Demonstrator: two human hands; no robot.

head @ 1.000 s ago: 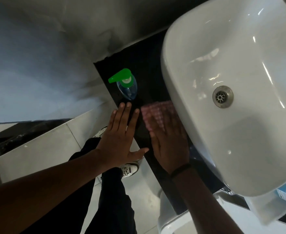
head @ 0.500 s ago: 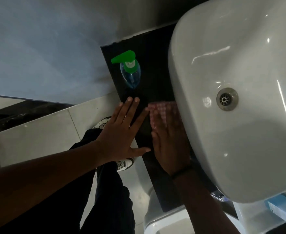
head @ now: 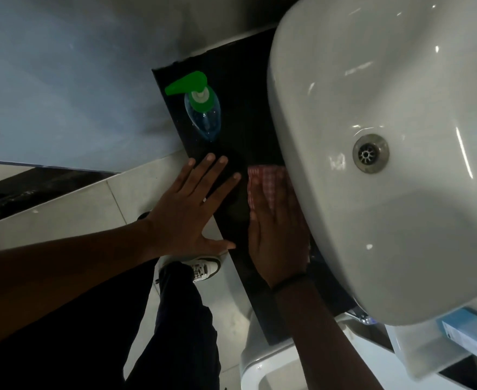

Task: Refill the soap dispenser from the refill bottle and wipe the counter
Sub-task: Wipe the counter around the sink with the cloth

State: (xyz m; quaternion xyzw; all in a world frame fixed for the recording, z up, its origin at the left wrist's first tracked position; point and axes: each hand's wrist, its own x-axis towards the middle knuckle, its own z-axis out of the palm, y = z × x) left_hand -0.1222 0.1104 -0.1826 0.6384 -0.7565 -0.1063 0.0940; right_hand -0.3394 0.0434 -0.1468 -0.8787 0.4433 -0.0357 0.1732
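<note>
A clear soap dispenser [head: 203, 115] with blue liquid and a green pump stands at the far left end of the black counter [head: 248, 130]. My right hand [head: 278, 235] lies flat on a red-and-white checked cloth [head: 262, 182], pressing it onto the counter beside the basin. My left hand [head: 192, 212] rests flat at the counter's front edge, fingers spread, holding nothing. No refill bottle is in view.
A large white basin [head: 386, 164] overhangs the counter on the right, its drain visible. A blue-and-white box [head: 468, 333] sits on a white shelf at lower right. Below are tiled floor, my dark trousers, a white shoe and a white toilet rim [head: 271, 364].
The view has shifted, so the dispenser sits higher in frame. My right hand with the cloth has slid slightly along the counter beside the basin. My left hand stays flat.
</note>
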